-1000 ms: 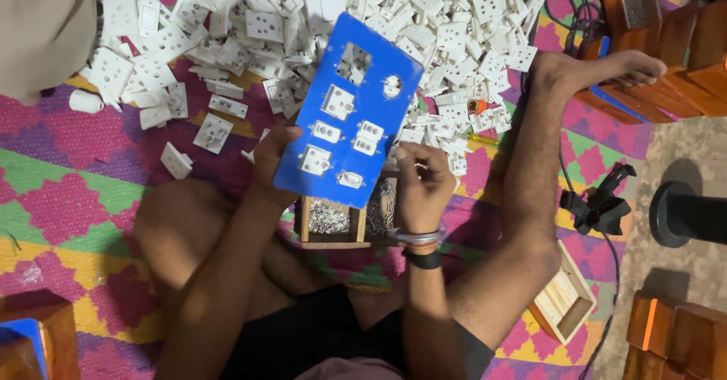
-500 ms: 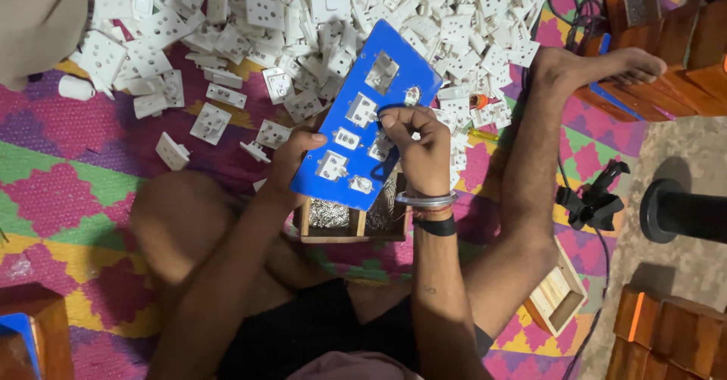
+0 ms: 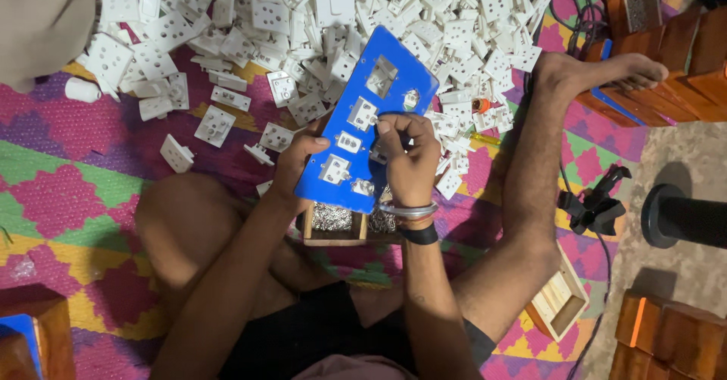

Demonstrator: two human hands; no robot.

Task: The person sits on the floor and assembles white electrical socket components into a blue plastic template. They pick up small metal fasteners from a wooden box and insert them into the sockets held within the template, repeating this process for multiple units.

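Lowered since the earlier frame, your right hand [image 3: 409,156] now pinches closed on something small at the blue panel [image 3: 379,103], which your left hand [image 3: 297,160] grips by its edge above the wooden tray [image 3: 333,232]. Keep the panel steady; white sockets [image 3: 318,24] crowd ahead.

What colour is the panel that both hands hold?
The panel is bright blue, with white fittings set in it; the head view shows it clearly.

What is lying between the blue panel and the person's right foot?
In the head view, white socket parts and a small orange piece lie between the blue panel and the right foot.
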